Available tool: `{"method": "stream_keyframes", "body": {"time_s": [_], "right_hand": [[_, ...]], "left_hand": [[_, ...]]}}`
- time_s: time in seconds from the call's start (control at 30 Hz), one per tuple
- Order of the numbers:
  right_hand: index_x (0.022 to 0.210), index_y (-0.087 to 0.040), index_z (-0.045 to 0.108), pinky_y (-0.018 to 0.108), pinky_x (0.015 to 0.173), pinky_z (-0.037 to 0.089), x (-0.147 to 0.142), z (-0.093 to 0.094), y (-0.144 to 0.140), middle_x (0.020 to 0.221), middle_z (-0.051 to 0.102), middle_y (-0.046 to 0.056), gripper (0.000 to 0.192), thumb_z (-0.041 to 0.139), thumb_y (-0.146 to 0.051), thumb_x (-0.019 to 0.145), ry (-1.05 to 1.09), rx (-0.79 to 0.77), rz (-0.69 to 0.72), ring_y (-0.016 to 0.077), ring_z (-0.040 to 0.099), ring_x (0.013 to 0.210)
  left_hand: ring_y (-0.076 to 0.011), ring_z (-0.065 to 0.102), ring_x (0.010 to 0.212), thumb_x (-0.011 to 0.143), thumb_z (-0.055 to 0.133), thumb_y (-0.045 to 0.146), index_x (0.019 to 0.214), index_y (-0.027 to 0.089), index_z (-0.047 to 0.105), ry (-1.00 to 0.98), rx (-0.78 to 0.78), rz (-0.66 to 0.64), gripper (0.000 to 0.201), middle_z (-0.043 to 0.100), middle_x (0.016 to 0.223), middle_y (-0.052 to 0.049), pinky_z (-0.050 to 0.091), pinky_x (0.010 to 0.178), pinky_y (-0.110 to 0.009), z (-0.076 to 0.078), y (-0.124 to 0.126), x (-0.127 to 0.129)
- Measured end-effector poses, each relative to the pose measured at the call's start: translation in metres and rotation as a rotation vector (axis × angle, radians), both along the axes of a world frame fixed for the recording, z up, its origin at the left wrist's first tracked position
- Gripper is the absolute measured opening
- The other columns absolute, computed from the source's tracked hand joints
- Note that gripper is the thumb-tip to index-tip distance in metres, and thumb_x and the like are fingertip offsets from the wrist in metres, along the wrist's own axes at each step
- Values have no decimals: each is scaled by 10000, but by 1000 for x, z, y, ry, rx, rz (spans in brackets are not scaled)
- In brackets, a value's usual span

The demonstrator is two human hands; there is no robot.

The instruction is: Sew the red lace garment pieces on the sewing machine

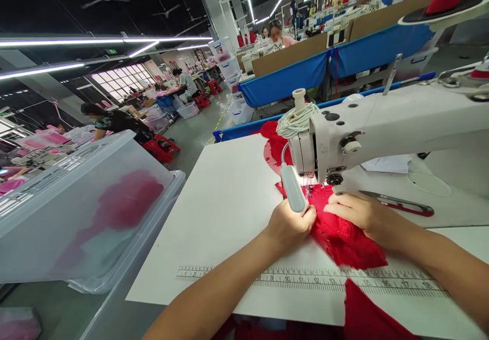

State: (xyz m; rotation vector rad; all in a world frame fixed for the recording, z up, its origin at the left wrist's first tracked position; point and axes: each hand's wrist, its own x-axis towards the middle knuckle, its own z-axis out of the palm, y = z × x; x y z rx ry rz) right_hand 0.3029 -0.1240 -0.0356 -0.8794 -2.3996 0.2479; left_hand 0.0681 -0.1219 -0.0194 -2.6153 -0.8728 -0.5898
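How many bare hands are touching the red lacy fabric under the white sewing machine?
2: the left hand at the left edge of the red lacy fabric, partly hidden behind the pale grey oblong device; the right hand on its right side.

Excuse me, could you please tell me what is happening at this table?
A person has both hands on red lacy fabric at a white sewing machine. The left hand is at its left edge, the right hand on its right side. Its far end lies at the presser foot. Another red piece lies nearer the person.
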Motion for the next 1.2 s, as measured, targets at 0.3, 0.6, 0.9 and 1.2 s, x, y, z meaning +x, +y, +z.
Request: {"method": "stream_keyframes", "body": {"time_s": [0.3, 0.6, 0.9, 1.2], "right_hand": [[765, -247, 509, 340, 579, 360, -9, -4, 4, 866, 672, 76, 353, 289, -205, 1038, -37, 231, -39, 203, 534, 666], [752, -228, 557, 351, 477, 247, -10, 11, -1, 672, 662, 41, 263, 392, -169, 948, -186, 199, -88, 181, 466, 510], [740, -240, 478, 332, 465, 231, -11, 14, 0, 559, 554, 3, 226, 398, -119, 913, -178, 287, -78, 174, 443, 474], [722, -253, 461, 335, 458, 238, -10, 16, 0, 551, 569, 7, 236, 405, -148, 926, -174, 226, -72, 179, 446, 458]], "left_hand": [[-153, 584, 633, 1003, 443, 101, 1166, 122, 659, 91, -54, 99, 271, 688, 931, -107, 426, 459, -246, 13, -22, -3], [-211, 676, 734, 952, 468, 64, 1225, 124, 645, 130, -85, 124, 331, 729, 996, -169, 549, 527, -279, 7, -22, -8], [-211, 667, 711, 943, 478, 50, 1190, 115, 681, 96, -6, 104, 326, 731, 1030, -183, 511, 500, -278, 3, -23, -7], [-210, 664, 712, 988, 459, 117, 1220, 158, 690, 102, -152, 155, 329, 732, 1013, -172, 492, 491, -271, 6, -24, -5]]}}
